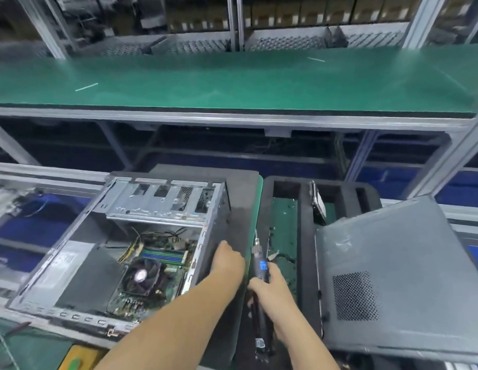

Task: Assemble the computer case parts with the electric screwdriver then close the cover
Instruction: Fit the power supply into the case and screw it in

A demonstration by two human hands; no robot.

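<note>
While the open grey metal computer case (120,244) lies on its side at the near left of the bench (240,214), its inside faces up: a green motherboard (152,265) with a round black cooler fan (141,276), blue memory slots and a bundle of yellow and black wires, and a silver drive cage (163,201) across the far end. The left hand (228,259) rests on the case's dark right side wall, fingers bent down over the top edge; whether they actually grip the edge cannot be told. Just to the right, the right hand (269,287) grasps a black electric screwdriver (260,265) with a small blue lit display, fingers wrapped round its barrel, its metal bit pointing away from the person. The tool hangs over the gap between the case and a black foam tray (304,236) that stands beside it. In one slot of the tray a hard drive (317,204) stands on edge, and green circuit boards show in another slot. Leaning at the right, tilted, is the grey metal side cover (398,276) with a perforated vent patch, partly wrapped in clear film. Beyond all this runs a long green-matted upper shelf (232,81) on an aluminium frame, with a couple of thin white strips lying on it. The picture is somewhat blurred.
</note>
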